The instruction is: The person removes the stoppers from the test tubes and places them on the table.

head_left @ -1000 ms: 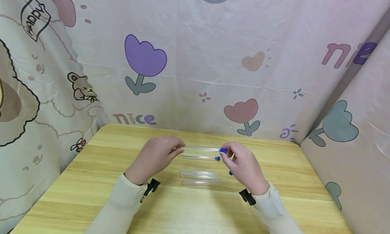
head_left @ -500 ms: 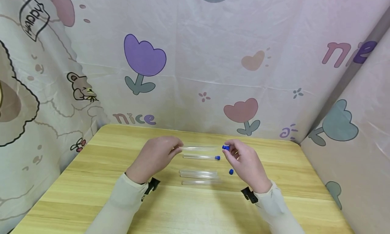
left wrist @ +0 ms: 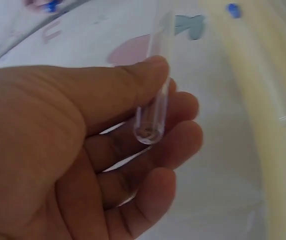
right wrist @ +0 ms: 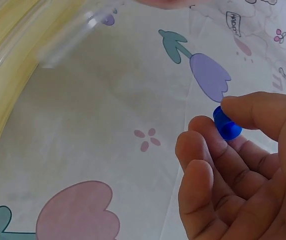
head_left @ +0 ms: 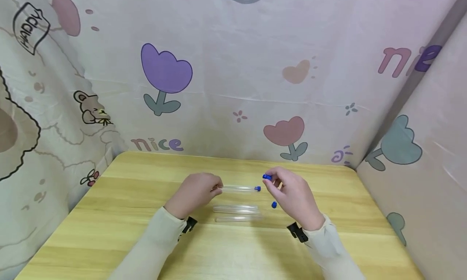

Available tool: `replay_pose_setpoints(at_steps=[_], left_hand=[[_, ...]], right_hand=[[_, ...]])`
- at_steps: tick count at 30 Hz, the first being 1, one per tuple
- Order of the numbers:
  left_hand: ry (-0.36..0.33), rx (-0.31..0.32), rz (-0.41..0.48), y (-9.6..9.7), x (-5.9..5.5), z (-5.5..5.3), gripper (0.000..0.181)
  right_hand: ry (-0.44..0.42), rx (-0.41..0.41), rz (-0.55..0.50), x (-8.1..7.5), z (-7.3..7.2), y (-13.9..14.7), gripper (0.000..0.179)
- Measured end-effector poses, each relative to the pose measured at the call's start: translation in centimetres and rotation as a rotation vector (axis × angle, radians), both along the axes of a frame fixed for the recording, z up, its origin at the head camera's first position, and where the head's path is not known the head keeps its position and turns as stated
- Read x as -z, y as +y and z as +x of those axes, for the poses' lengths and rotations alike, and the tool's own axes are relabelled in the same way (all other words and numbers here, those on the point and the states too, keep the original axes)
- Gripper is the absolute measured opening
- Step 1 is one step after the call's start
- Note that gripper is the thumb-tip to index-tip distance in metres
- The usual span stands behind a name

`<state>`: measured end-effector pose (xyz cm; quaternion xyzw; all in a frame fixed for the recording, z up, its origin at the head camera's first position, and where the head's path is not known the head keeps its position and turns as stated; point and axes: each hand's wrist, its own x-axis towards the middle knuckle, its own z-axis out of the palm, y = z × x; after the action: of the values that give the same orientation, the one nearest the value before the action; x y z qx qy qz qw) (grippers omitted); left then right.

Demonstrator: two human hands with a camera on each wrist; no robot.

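Observation:
My left hand [head_left: 193, 194] pinches a clear test tube [left wrist: 155, 112] near its rounded closed end, thumb on one side and fingers behind. In the right wrist view, the tube's open end [right wrist: 50, 62] bears no cap. My right hand [head_left: 293, 195] holds a small blue cap [right wrist: 227, 124] between thumb and fingertips, its hollow side showing, apart from the tube. A test tube with a blue cap [head_left: 258, 189] on it lies on the table, and the held tube overlaps it in the head view.
Nearer on the wooden table [head_left: 233, 251] lie several uncapped clear tubes [head_left: 236, 209] side by side. A loose blue cap [head_left: 274, 205] sits right of them, close by the right hand. A patterned curtain [head_left: 219, 81] stands behind the table's far edge.
The blue cap was at the held tube's mouth; the right hand has drawn it off to the right. The left hand has since brought the tube closer to me, over the capped tube.

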<state>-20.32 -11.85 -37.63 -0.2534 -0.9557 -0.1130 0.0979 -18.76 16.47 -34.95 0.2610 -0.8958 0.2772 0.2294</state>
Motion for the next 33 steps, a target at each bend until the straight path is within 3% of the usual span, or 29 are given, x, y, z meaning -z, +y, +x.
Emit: replay_pose_setpoints(at_steps=[5, 11, 19, 27, 33], left_hand=[[0.002, 0.012, -0.025, 0.3, 2.3, -1.6, 0.01], [-0.019, 0.003, -0.029, 0.4, 3.9, -2.5, 0.015], [-0.076, 0.001, -0.012, 0.5, 5.0, -3.0, 0.007], [-0.096, 0.025, -0.003, 0.7, 5.2, -3.2, 0.002], [-0.142, 0.055, 0.042, 0.9, 5.6, -3.4, 0.009]], right_hand=[[0.0, -0.006, 0.014, -0.1, -0.2, -0.2, 0.01], [-0.018, 0.008, 0.021, -0.1, -0.3, -0.1, 0.008], [-0.028, 0.017, 0.026, -0.1, -0.4, 0.1, 0.009], [-0.04, 0.032, 0.034, 0.0, -0.5, 0.2, 0.009], [-0.056, 0.037, 0.046, 0.2, -0.6, 0.2, 0.011]])
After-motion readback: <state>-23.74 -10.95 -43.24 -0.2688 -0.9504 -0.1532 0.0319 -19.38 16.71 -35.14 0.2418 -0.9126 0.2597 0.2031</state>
